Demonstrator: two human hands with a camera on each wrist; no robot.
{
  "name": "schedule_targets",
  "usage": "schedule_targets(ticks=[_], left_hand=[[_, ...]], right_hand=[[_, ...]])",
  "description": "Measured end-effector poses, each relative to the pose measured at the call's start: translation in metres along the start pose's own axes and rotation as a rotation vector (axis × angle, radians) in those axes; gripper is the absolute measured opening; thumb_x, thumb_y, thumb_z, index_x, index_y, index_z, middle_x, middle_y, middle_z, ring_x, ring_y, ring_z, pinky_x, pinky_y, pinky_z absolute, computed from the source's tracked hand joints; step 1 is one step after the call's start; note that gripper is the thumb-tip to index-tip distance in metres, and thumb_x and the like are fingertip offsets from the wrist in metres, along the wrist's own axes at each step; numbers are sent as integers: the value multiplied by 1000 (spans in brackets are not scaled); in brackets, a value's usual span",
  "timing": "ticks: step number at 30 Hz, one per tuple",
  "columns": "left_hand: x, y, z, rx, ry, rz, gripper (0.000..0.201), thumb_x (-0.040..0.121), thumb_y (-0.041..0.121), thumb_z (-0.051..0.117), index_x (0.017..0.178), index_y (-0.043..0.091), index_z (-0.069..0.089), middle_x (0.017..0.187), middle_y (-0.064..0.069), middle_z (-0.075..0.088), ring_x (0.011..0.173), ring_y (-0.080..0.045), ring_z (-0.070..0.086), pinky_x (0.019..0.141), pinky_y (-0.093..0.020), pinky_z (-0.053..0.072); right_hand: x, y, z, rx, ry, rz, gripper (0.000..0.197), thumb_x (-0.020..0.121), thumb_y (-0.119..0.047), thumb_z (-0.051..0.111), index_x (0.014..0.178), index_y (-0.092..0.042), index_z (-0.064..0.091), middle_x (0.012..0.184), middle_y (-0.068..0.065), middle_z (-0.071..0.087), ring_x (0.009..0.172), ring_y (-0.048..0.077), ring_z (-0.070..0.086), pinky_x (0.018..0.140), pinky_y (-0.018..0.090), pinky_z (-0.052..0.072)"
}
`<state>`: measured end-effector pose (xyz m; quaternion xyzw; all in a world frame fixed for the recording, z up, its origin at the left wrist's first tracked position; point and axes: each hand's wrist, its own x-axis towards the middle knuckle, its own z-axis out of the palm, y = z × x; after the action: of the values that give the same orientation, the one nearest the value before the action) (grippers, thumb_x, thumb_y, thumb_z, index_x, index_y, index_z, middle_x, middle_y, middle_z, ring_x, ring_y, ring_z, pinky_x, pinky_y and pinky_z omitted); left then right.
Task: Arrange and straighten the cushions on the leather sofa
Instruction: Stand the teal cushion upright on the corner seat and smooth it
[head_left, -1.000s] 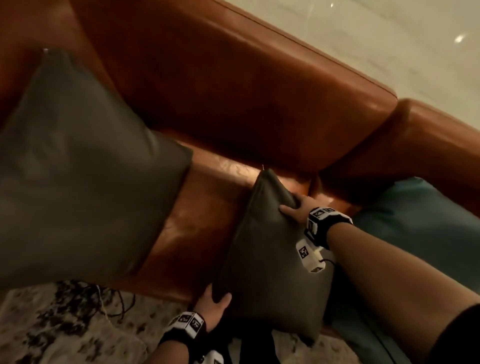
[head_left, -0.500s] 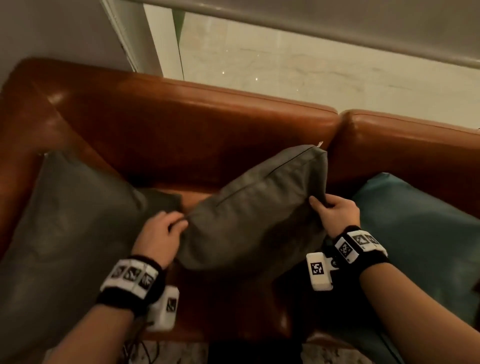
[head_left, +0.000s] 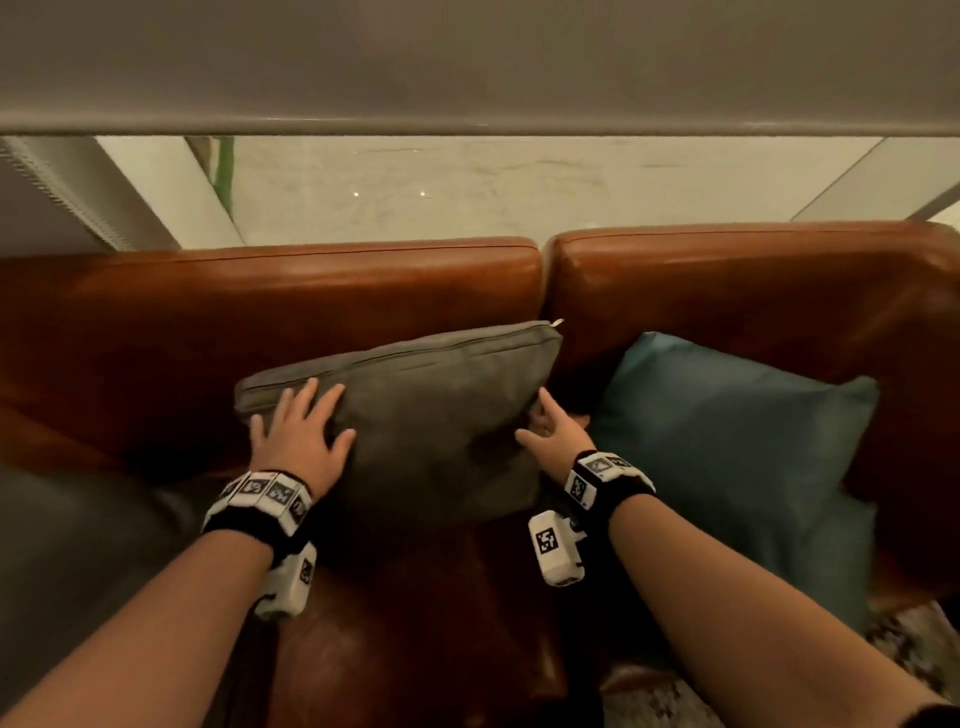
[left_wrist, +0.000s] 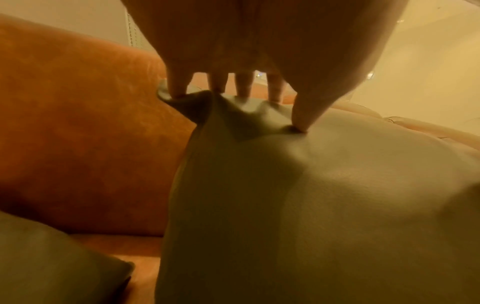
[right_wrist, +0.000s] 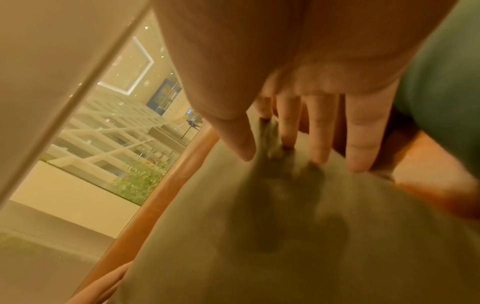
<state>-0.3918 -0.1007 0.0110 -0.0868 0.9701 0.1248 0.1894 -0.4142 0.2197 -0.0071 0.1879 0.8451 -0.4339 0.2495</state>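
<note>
Grey cushion (head_left: 431, 415) upright, zip edge uppermost

Forearms: bare, both extended forward, roughly parallel.
Then left hand (head_left: 298, 441): palm down, fingers (head_left: 305, 402) straight and spread, thumb out to the right, tips pressing.
Then right hand (head_left: 553, 436): rolled partly onto its edge, thumb splayed left, fingers (right_wrist: 363, 139) extended, close together, tips pressing down.

Leather sofa (head_left: 363, 291) gleams glossy and smooth. Grey cushion (head_left: 441, 415) looks matt, finely grained. Teal cushion (head_left: 727, 467) shows a soft cloth sheen.
</note>
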Motion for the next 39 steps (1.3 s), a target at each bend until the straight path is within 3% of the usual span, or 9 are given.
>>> schedule_targets(ticks=[3,8,12,16,19,24,28,35,39], left_hand=[[-18,16,9,-36,125,2,66,92,41,47,151,33,17,161,0,8,149,-26,4,119,-53,9],[-76,89,53,-246,170,224,69,85,20,62,148,22,32,155,-9,26,144,-31,20,116,-44,20],[-128,176,107,-430,-232,331,42,88,21,58,129,25,55,135,-3,55,125,-17,51,109,-27,34],[-178,267,150,-224,-735,495,14,91,46,45,78,47,52,115,9,69,109,-8,62,96,-19,43],[-197,328,169,-184,-896,426,31,87,61,42,108,44,57,120,8,65,121,-12,56,104,-22,38],[-203,396,227,-626,-1092,-21,117,73,71,62,153,19,-6,157,-3,28,142,-16,30,118,-26,16],[-213,413,265,-1052,-929,-342,112,39,53,90,131,28,32,137,0,50,124,-20,52,110,-41,39],[-221,429,151,-1134,-119,-502,46,66,6,77,106,18,57,107,-10,67,93,-18,62,86,-30,46],[-169,400,65,-974,141,-321,51,63,35,74,108,20,58,105,-8,66,99,-26,63,88,-35,47]], right_hand=[[-32,18,-31,-99,-23,-14,27,90,-29,62,117,-28,66,95,2,74,78,17,69,78,36,58],[-113,69,-110,-19,39,-51,16,92,-22,61,93,-36,67,85,-4,75,76,10,71,70,22,55],[-145,115,-214,194,344,-6,26,95,-2,55,90,-24,68,75,-1,73,65,13,65,57,21,50],[-113,154,-327,-32,572,25,16,91,-14,63,102,-24,69,96,5,70,90,26,66,78,36,52],[-58,165,-387,-144,512,53,50,91,-26,64,138,-27,48,139,9,50,118,28,56,94,34,46],[28,187,-416,-215,236,-35,61,91,-29,64,145,-35,36,149,10,41,134,30,44,107,41,41],[49,196,-420,-224,260,-119,21,87,-26,69,104,-28,56,110,5,60,101,24,58,83,34,48],[28,168,-445,-72,313,-228,19,88,-34,69,104,-29,61,92,-8,60,80,6,56,65,18,43],[24,153,-461,-32,408,-252,25,89,-35,66,111,-22,65,98,-3,64,89,15,59,74,24,47]])
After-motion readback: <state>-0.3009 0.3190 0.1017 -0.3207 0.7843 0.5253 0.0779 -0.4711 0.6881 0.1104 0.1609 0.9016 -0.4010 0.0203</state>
